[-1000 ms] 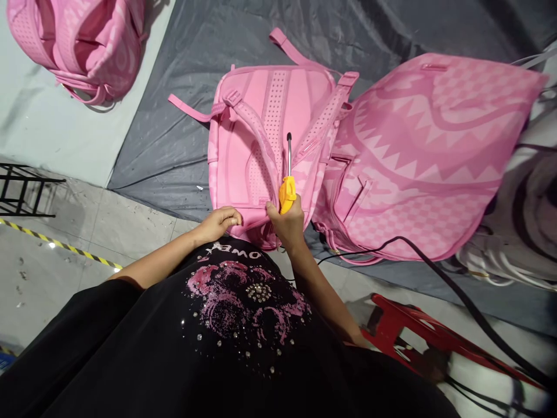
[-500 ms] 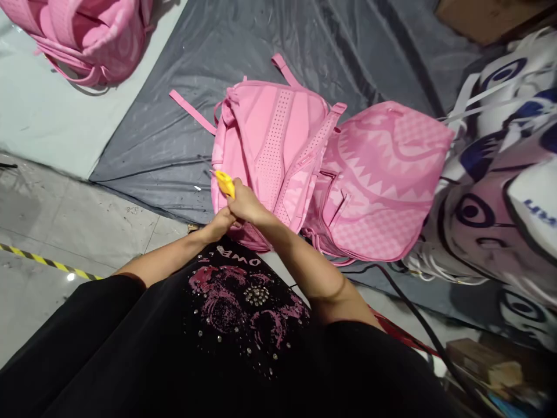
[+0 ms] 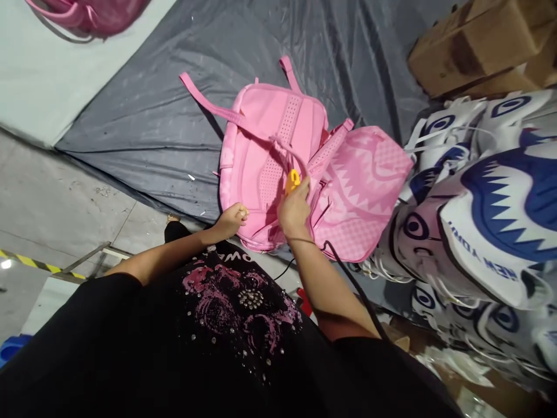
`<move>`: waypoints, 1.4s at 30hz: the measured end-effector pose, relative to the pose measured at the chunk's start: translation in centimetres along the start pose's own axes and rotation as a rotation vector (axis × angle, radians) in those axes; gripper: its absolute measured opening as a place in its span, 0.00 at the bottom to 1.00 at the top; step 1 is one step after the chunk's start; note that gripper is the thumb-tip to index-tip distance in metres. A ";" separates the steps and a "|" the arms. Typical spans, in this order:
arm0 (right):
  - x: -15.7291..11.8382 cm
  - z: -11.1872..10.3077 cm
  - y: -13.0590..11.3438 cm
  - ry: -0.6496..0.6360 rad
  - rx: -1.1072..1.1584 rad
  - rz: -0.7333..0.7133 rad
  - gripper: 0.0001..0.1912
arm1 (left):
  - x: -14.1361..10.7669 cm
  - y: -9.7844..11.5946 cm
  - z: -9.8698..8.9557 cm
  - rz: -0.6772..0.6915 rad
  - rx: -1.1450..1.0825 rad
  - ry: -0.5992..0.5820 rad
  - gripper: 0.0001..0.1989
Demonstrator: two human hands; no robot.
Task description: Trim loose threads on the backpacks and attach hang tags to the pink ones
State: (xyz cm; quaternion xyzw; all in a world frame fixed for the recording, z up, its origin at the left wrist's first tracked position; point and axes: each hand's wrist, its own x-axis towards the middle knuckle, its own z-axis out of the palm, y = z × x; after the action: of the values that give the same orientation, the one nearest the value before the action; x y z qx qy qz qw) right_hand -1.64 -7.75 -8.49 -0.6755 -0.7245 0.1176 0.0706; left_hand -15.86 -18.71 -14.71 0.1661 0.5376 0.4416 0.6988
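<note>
A pink backpack [image 3: 255, 159] lies in front of me with its back panel and shoulder straps up. My right hand [image 3: 295, 212] is over its right part, closed around yellow thread snips [image 3: 292, 181]. The blades are hard to make out against a pink strap [image 3: 296, 154] just beyond them. My left hand [image 3: 234, 222] is curled closed at the backpack's lower left edge. Whatever its fingers may pinch is hidden. A second pink backpack [image 3: 359, 186], printed with pale jagged teeth and checks, lies against the first on the right.
Grey sheeting [image 3: 148, 110] covers the surface underneath. White-and-blue bags [image 3: 491, 220] are piled at the right, below cardboard boxes [image 3: 470, 52]. Another pink bag [image 3: 100, 14] is at the upper left. A black cable [image 3: 348, 270] runs beside my right forearm.
My hands, together before, have moved apart. The right one has gone right across the backpack with the snips. The left shoulder strap now lies across the back panel.
</note>
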 end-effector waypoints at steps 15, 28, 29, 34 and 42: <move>2.9 -0.8 4.4 -0.070 0.132 -0.227 0.36 | -17.0 -6.5 -19.5 -0.330 0.346 0.886 0.22; -2.3 -5.4 6.3 -0.235 1.164 0.249 0.28 | -9.5 1.9 -6.9 0.220 1.236 0.646 0.17; -2.8 -5.9 7.5 -0.199 1.153 0.272 0.27 | -8.6 2.9 -5.0 0.265 1.050 0.548 0.14; -8.3 -6.6 13.6 -0.100 0.915 0.330 0.26 | -3.6 4.0 0.8 -0.183 0.060 0.066 0.05; -17.1 -2.3 14.0 -0.308 0.449 0.229 0.29 | 0.4 3.0 3.5 -0.385 -0.331 0.031 0.18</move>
State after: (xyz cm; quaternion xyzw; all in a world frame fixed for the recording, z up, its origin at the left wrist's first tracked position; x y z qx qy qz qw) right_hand 13.79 -23.76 -9.08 -0.6946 -0.6016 0.3832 0.0940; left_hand -14.02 -15.88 -11.60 -0.0629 0.4904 0.3849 0.7794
